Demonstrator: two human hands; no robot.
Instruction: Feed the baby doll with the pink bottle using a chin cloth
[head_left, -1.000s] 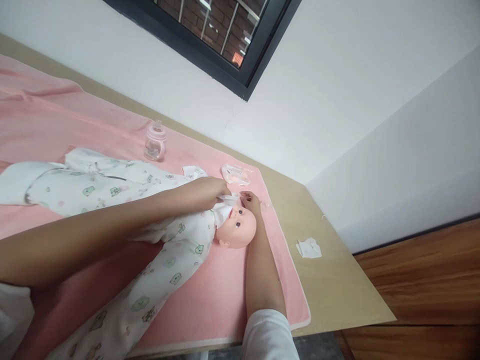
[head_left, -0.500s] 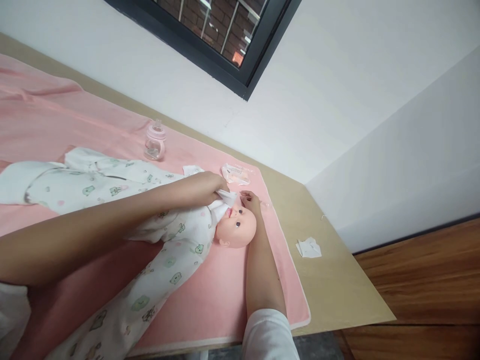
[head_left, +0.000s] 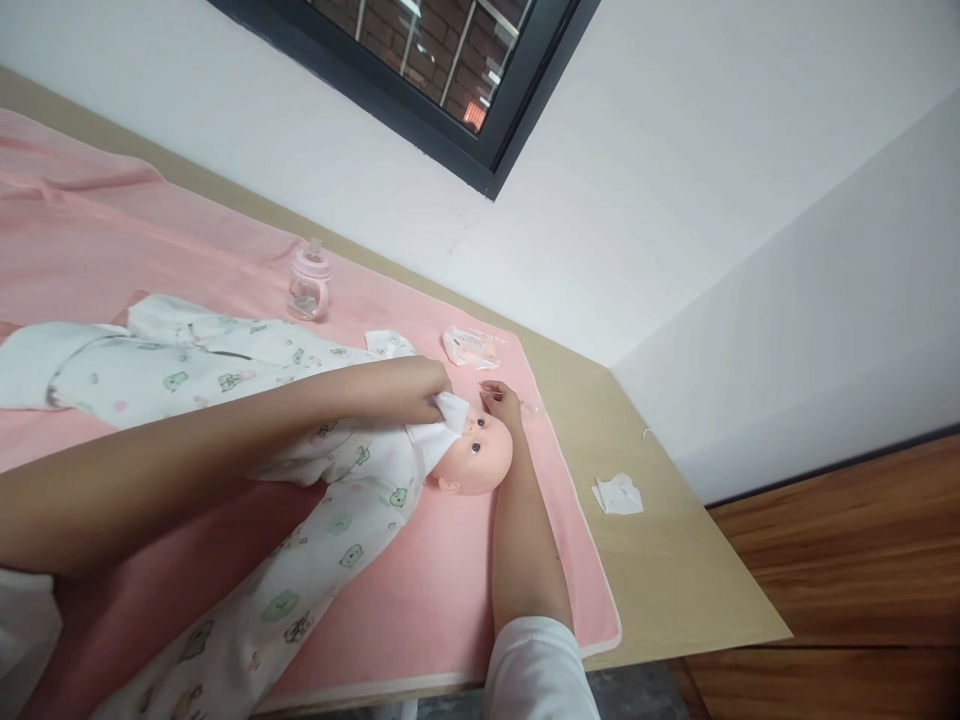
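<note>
A baby doll [head_left: 487, 462] lies on its back on a pink blanket [head_left: 442, 570], dressed in a white romper [head_left: 341, 525] with green animal prints. My left hand [head_left: 420, 388] reaches in from the left and pinches a white tissue [head_left: 450, 410] at the doll's mouth and chin. The tissue covers the mouth, while both eyes show. On the far side of the head, my right hand [head_left: 502, 402] is closed beside the cheek. A thin clear stick-like thing [head_left: 529, 408] protrudes from it; its kind is too faint to make out.
A pink-lidded baby bottle [head_left: 309, 285] stands on the blanket near the wall. A clear plastic packet [head_left: 470, 348] lies past the doll's head. On the bare wooden tabletop [head_left: 675, 580] to the right rests a crumpled white tissue [head_left: 619, 494]. A dark-framed window [head_left: 491, 170] is above.
My left hand has turned and lowered slightly, and the tissue has come down over the doll's mouth, which showed before. My right hand has stayed in place.
</note>
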